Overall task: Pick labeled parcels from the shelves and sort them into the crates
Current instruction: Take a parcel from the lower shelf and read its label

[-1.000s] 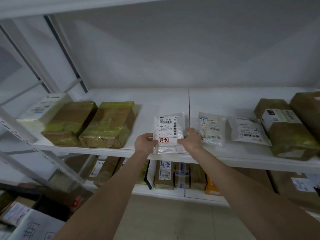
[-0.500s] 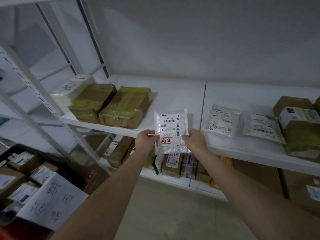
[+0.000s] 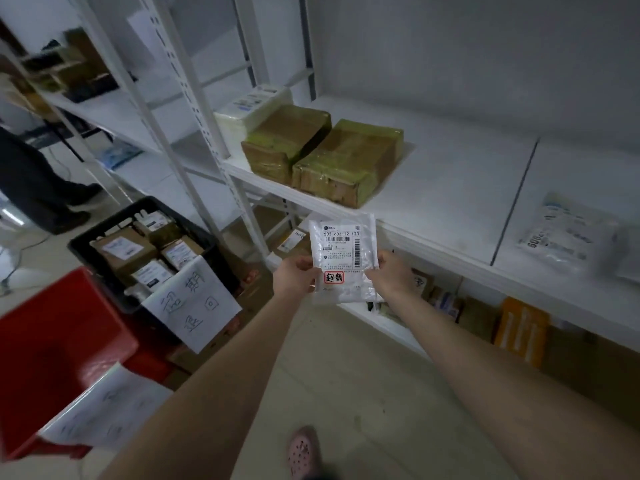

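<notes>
Flat white plastic mailer pouch with a printed barcode label and a red-bordered stamp [image 3: 343, 259] held in the air in front of the white metal shelf [image 3: 450, 188], label facing the camera, just off the shelf's front edge. Left hand [image 3: 296, 275] pinches the pouch's lower-left edge, thumb on the face; right hand [image 3: 389, 273] pinches the lower-right edge the same way. Both hands closed on it, one per side.

Handling, as judged: light, thin, soft-walled. The upper part stands up from the pinch without folding, so the contents probably lend some stiffness, though the view is too dim to say what is inside. Glossy film looks slippery; an edge pinch should suffice, and one hand could likely carry it.

Down to the left: black plastic crate [image 3: 83, 242] full of labelled brown cartons, a handwritten paper sign [image 3: 192, 303] hung on its near wall. Nearer, a red plastic crate [image 3: 59, 355] with its own paper sheet. Which crate suits this label cannot be told
</notes>
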### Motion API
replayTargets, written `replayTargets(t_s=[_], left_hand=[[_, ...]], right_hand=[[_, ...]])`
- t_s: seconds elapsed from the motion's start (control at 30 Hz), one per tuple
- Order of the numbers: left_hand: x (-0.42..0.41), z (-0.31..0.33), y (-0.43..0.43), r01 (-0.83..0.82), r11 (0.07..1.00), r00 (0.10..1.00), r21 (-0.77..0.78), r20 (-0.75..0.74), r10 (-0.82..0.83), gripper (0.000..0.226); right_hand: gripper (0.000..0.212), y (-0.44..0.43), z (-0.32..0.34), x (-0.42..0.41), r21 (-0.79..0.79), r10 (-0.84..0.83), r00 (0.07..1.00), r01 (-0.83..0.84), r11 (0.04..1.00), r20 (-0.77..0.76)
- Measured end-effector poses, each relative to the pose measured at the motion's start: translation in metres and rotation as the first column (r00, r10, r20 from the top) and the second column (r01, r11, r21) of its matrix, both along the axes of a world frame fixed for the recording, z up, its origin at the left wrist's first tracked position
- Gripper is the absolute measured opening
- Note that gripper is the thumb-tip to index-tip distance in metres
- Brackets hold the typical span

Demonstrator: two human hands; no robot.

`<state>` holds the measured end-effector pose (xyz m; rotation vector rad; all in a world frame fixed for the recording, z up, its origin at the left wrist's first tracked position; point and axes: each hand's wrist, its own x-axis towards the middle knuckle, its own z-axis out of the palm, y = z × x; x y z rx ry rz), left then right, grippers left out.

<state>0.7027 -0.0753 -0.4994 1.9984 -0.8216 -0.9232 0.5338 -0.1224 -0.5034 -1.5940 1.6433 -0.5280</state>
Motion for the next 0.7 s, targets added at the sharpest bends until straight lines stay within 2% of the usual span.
replayTargets(t_s=[0.17,0.4,0.53,0.7], left_hand=[[0.054,-0.024,0.027,-0.106,0.994,0.994,0.028,-0.011,0.106,0.013],[0.159,-0.061,0.067,-0.252,0.964,0.961,0.082,-0.098,0.259,0.011],[0.219,-0.054,0.083,-0.353,0.931,0.923,0.098,-0.125,0.363,0.012],[0.298,-0.059,0.085,-0.375,0.922,0.921,0.095,-0.072,0.382,0.02]], right_hand=[[0.016,0.01,-0.018,0.059,0.042,0.106,0.994,-0.104,0.994,-0.028],[0.023,0.026,-0.041,0.175,0.079,0.257,0.962,-0.251,0.965,-0.086],[0.019,0.028,-0.049,0.252,0.108,0.349,0.931,-0.338,0.935,-0.107],[0.007,0.018,-0.059,0.34,0.11,0.407,0.909,-0.397,0.911,-0.095]])
